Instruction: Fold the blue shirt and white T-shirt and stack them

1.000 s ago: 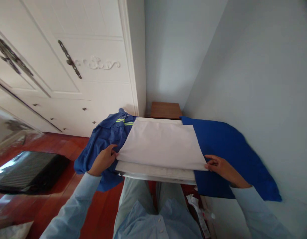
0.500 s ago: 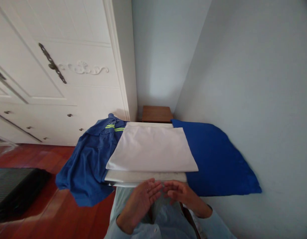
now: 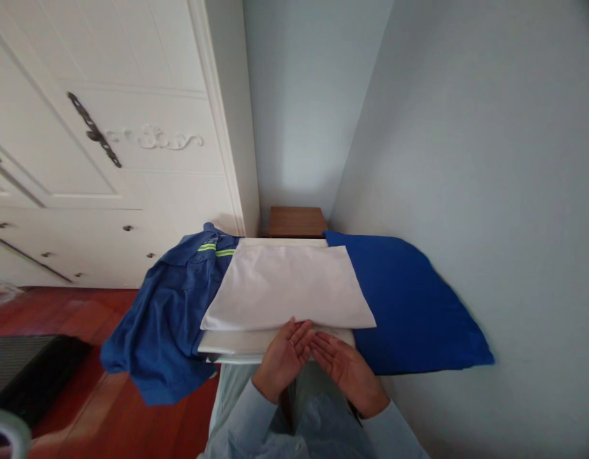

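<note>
L hand (image 3: 282, 360): fingers spread wide, holds nothing; tips touch the near edge of the white cloth (image 3: 289, 287)
R hand (image 3: 345, 370): open, palm up, empty — just beside L hand
White cloth: folded flat on the table (image 3: 237, 344); btwn blue work shirt (image 3: 170, 319) & blue pillow (image 3: 414, 306)

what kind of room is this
Most likely a bedroom or dressing corner in a home. A tall white wardrobe with ornate dark handles fills the left wall, the floor is red wood, and folded clothes lie on a small table: a white cloth and a blue work shirt.
</note>
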Demonstrator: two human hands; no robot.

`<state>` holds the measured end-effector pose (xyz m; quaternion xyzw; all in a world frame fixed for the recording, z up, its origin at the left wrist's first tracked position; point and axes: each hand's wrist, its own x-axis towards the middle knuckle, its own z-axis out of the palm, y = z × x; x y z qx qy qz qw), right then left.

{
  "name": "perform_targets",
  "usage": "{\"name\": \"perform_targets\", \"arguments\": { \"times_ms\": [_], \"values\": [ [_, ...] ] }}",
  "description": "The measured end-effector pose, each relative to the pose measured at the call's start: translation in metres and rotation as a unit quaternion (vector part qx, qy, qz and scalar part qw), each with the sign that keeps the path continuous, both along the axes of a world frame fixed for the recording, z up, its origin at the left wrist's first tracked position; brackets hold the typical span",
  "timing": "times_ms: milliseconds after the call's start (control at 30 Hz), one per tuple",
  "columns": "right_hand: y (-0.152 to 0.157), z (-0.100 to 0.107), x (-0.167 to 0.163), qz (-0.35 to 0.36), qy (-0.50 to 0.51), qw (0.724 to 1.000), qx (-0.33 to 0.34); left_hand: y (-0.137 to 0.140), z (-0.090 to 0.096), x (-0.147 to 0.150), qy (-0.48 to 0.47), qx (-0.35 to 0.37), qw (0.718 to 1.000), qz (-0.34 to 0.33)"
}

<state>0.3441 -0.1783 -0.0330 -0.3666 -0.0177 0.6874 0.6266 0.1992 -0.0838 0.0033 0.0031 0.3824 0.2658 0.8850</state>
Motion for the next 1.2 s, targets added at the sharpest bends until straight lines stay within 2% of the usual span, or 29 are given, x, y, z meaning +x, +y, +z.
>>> {"name": "perform_targets", "arguments": {
  "times_ms": [167, 367, 433, 567, 700, 767, 867, 1000, 1100, 1200],
  "values": [
    [0.013, 0.003, 0.006, -0.029, 0.048, 0.998, 0.009, 0.007, -0.001, 0.008, 0.041, 0.000, 0.999, 0.005],
    [0.026, 0.028, 0.031, -0.136, 0.026, 0.990, -0.029, 0.005, 0.001, 0.000, 0.074, 0.005, 0.997, 0.017],
    [0.026, 0.035, 0.045, -0.149, 0.011, 0.988, -0.032, 0.003, 0.001, -0.004, 0.080, 0.006, 0.997, 0.015],
    [0.026, 0.045, 0.081, -0.129, -0.044, 0.990, -0.032, 0.001, 0.002, -0.008, 0.090, 0.008, 0.996, 0.007],
    [0.040, 0.055, 0.112, -0.045, -0.125, 0.987, -0.093, 0.000, 0.001, -0.008, 0.093, 0.022, 0.995, -0.006],
    [0.053, 0.060, 0.122, 0.019, -0.145, 0.982, -0.119, 0.000, 0.000, -0.008, 0.097, 0.031, 0.995, -0.015],
    [0.081, 0.065, 0.131, 0.087, -0.175, 0.973, -0.121, 0.000, -0.002, -0.007, 0.094, 0.043, 0.994, -0.019],
    [0.128, 0.065, 0.144, 0.088, -0.224, 0.965, -0.105, -0.003, 0.001, -0.008, 0.084, 0.038, 0.996, 0.009],
    [0.163, 0.063, 0.155, 0.060, -0.247, 0.963, -0.093, -0.002, -0.001, -0.015, 0.100, 0.052, 0.991, 0.074],
    [0.192, 0.060, 0.163, 0.042, -0.276, 0.957, -0.074, 0.008, -0.013, -0.037, 0.159, 0.089, 0.966, 0.182]
  ]
}}
